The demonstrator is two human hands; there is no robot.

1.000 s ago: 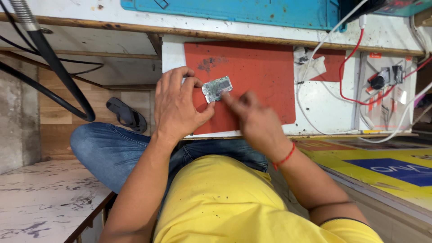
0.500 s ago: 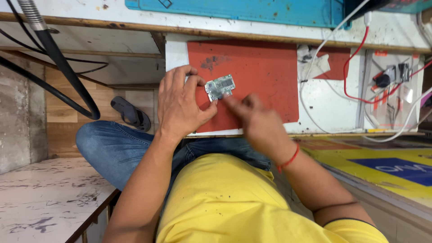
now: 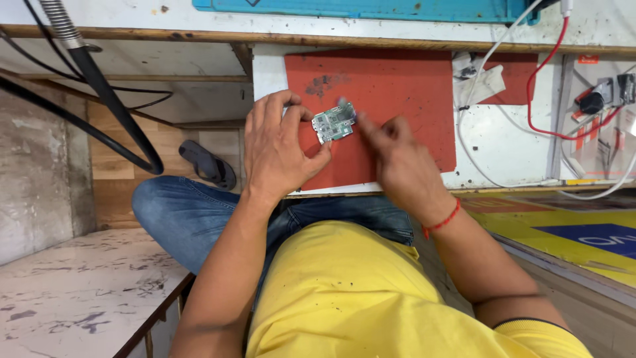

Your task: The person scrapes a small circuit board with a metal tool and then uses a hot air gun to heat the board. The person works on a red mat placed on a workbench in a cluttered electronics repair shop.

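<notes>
Pinched by left hand (image 3: 281, 149), circuit board (image 3: 334, 123) overlies red mat (image 3: 397, 99).

A yellow sign (image 3: 583, 229) with a blue patch lies flat at the right, beside the person.

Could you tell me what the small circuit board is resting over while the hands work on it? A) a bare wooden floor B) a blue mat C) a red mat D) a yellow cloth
C: the left hand pinches the small circuit board over the red mat, with the right hand at its edge.
</notes>
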